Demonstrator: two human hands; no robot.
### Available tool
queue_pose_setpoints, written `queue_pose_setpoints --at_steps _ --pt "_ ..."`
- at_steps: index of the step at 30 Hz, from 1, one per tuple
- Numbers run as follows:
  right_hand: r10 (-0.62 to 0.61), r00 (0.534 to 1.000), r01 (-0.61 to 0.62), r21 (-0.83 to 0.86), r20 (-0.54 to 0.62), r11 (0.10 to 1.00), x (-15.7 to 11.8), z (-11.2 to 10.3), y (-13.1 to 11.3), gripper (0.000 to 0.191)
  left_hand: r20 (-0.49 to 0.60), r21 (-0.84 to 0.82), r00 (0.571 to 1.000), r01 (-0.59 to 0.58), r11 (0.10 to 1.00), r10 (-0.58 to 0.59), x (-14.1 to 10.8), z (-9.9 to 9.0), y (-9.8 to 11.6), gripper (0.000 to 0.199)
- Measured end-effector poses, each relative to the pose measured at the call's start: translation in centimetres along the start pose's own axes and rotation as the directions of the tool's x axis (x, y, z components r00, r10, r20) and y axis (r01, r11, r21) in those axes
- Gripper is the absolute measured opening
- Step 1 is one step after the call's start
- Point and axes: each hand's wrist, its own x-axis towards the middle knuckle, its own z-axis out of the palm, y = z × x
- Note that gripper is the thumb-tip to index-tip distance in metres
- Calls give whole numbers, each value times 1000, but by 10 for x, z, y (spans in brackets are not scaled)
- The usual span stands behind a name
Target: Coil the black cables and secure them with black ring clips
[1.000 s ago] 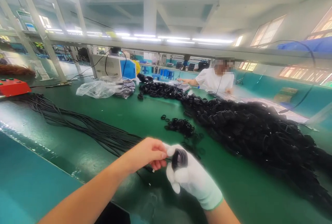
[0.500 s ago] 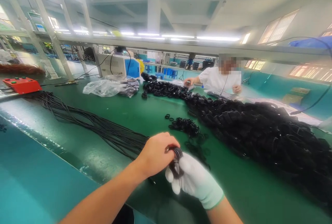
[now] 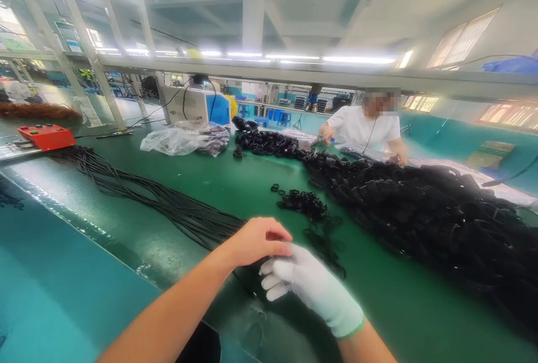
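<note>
A long bundle of thin black cables (image 3: 168, 200) runs along the green table and ends beneath my hands. My left hand (image 3: 256, 242), bare, is curled above that end, its thumb and fingers closing against my right fingertips. What it pinches, if anything, is hidden. On my right hand (image 3: 313, 290) is a white knitted glove with a mint cuff. Its fingers are bent around the end of the bundle, and the gripped part is out of sight behind them. Small black rings (image 3: 305, 205) lie in a loose heap just beyond my hands.
A large heap of black coiled cables (image 3: 420, 217) covers the table's right side. At the back are a clear plastic bag (image 3: 172, 142) and a white-and-blue machine (image 3: 202, 106). A red control box (image 3: 46, 137) stands far left. Across the table a co-worker (image 3: 363, 128) handles things.
My hands have drawn closer together, and the black bend of cable that showed between them is now hidden. Across the table, the co-worker's hand has lowered onto the heap.
</note>
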Motion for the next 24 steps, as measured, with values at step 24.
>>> queue_pose_setpoints --at_steps 24 --pt "-26 981 -60 424 194 904 -2 -15 14 48 -335 133 942 60 989 -12 -27 14 14 24"
